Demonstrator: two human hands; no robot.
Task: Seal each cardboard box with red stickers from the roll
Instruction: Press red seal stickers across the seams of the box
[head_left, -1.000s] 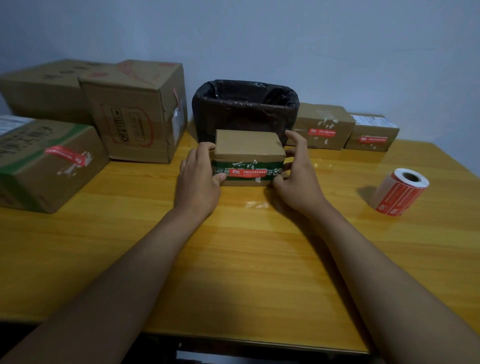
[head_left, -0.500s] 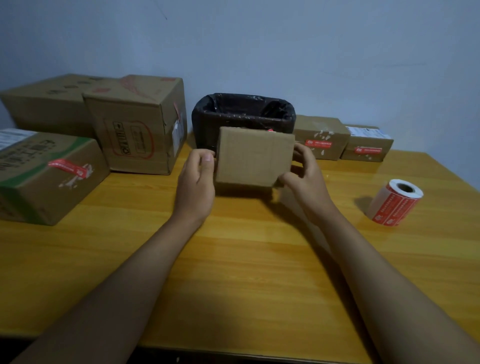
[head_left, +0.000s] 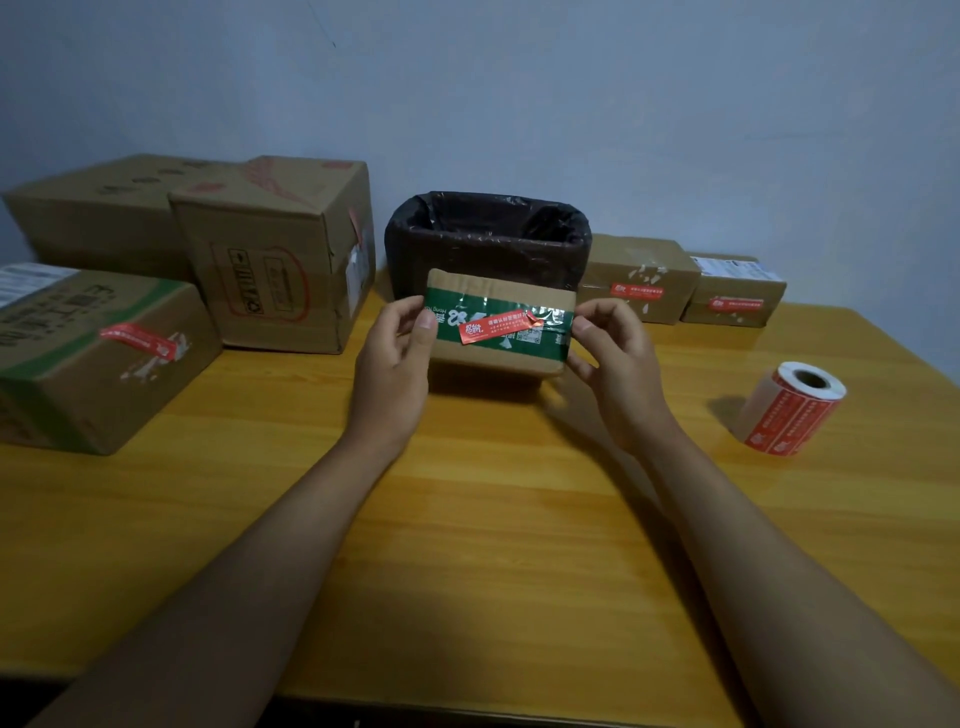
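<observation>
The left hand (head_left: 395, 374) and the right hand (head_left: 618, 364) each grip one end of a small box (head_left: 498, 327), thumbs on its near face, holding it up off the table (head_left: 467, 519) between them.

The main risk, as I judge it, lies in the red sticker (head_left: 496, 326) already on the box: its end nearest the right thumb looks curled and creased, not lying flat. If it is not pressed down, it may peel away and the seal would fail. It also sits crooked across the glossy green tape (head_left: 452, 338), a slick surface that may hold it poorly. The box could also slip, since only fingers at its ends carry it.

The box is plain brown cardboard, flat and small, with the green band running across the middle of its face. The sticker roll (head_left: 792, 410) lies well off to the right of the right hand.
</observation>
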